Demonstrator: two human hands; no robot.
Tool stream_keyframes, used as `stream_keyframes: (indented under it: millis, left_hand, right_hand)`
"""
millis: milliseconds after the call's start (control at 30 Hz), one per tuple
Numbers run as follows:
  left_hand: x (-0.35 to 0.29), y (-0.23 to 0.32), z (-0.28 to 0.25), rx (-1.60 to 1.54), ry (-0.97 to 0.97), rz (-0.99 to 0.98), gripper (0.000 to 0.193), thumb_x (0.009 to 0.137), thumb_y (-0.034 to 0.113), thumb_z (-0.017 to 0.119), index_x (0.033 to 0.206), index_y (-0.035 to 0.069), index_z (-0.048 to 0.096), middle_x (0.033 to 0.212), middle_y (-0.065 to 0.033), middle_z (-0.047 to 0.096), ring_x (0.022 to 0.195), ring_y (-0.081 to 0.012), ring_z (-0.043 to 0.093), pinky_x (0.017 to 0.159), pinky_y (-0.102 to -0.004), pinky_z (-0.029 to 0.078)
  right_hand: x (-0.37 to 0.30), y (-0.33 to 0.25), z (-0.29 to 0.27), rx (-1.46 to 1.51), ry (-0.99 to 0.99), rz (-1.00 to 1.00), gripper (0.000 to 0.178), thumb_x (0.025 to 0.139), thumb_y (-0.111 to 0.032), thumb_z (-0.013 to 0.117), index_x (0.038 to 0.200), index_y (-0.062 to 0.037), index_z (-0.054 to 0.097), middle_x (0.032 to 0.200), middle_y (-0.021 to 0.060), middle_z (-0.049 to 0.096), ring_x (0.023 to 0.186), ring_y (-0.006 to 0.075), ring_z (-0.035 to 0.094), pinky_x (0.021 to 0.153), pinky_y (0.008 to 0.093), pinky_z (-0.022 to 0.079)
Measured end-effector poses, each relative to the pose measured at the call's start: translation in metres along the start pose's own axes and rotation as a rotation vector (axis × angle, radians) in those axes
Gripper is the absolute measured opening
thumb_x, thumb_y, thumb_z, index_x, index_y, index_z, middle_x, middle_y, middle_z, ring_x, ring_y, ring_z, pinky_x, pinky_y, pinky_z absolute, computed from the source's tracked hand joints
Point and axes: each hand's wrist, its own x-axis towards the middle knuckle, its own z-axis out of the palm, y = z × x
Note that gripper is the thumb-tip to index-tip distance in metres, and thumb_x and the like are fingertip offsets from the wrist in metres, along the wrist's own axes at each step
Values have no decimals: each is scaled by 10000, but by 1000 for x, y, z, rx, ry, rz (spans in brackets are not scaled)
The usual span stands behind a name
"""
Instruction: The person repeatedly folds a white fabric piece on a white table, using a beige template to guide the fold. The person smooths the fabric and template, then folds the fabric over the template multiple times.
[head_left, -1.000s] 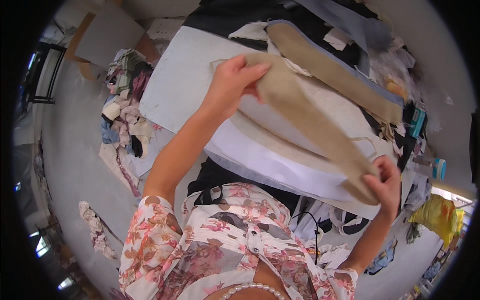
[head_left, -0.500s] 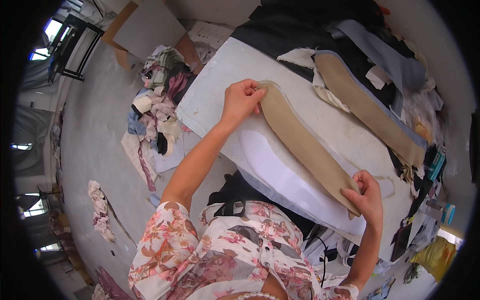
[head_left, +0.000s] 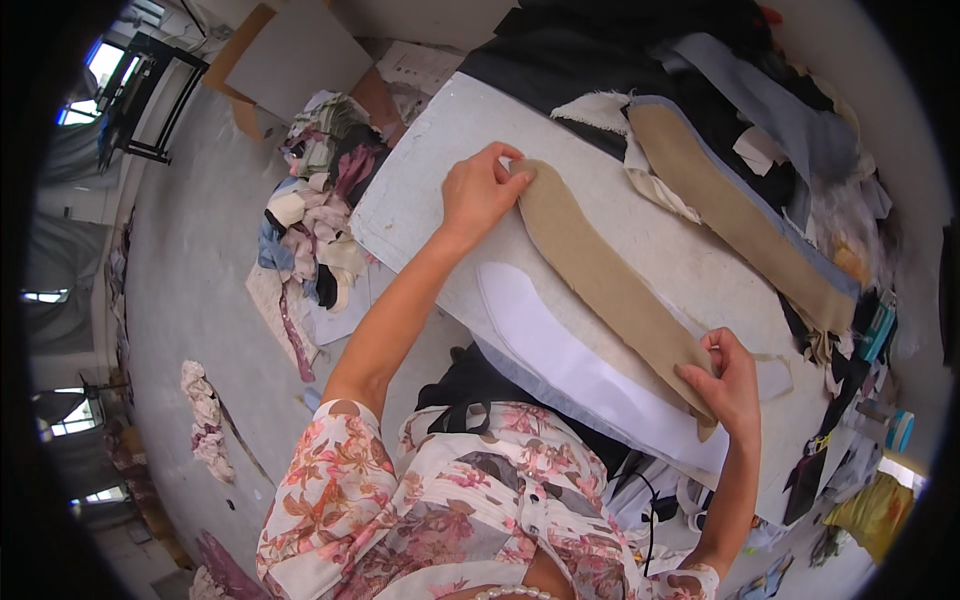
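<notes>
A long, curved tan fabric strip [head_left: 610, 275] stretches between my hands over the pale work table [head_left: 430, 150]. My left hand [head_left: 485, 190] pinches its far left end between thumb and fingers. Near the opposite end, my right hand [head_left: 725, 385] grips the strip with the thumb on top. A white curved piece [head_left: 560, 340] lies on the table on my side of the strip, with a bluish-grey layer showing beneath its near edge. Beyond the strip, similar tan pieces [head_left: 740, 220] rest on a blue-grey layer.
Black cloth [head_left: 580, 60] covers the table's far end, with a grey-blue fabric length [head_left: 760, 100] on it. Scraps [head_left: 310, 220] are heaped left of the table. A teal-lidded container [head_left: 897, 430] and a yellow bag [head_left: 875, 515] stand at the right. A cardboard box [head_left: 240, 75] is far left.
The tan strip has turned flatter toward me and lies lower on the table side. My left hand shifted slightly left, and my right hand moved slightly up and left.
</notes>
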Motion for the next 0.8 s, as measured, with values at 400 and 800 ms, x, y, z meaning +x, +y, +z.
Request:
stream_keyframes:
  millis: [400, 800]
  left_hand:
    - [-10, -4, 49, 400, -75, 534, 528, 1006, 423, 411, 1454, 146, 441, 1553, -199, 270, 1476, -362, 138, 1190, -525, 69]
    - [-36, 22, 60, 489, -132, 625, 573, 983, 469, 441, 1475, 175, 419, 1575, -187, 225, 1481, -358, 122, 1179, -555, 39]
  right_hand:
    - [0, -7, -7, -5, 48, -69, 288, 745, -47, 731, 953, -42, 533, 720, 52, 656, 651, 85, 551, 615, 250, 448]
    - [-2, -6, -12, -170, 117, -122, 314, 745, -67, 723, 1008, -45, 554, 696, 68, 618, 625, 165, 554, 631, 284, 448]
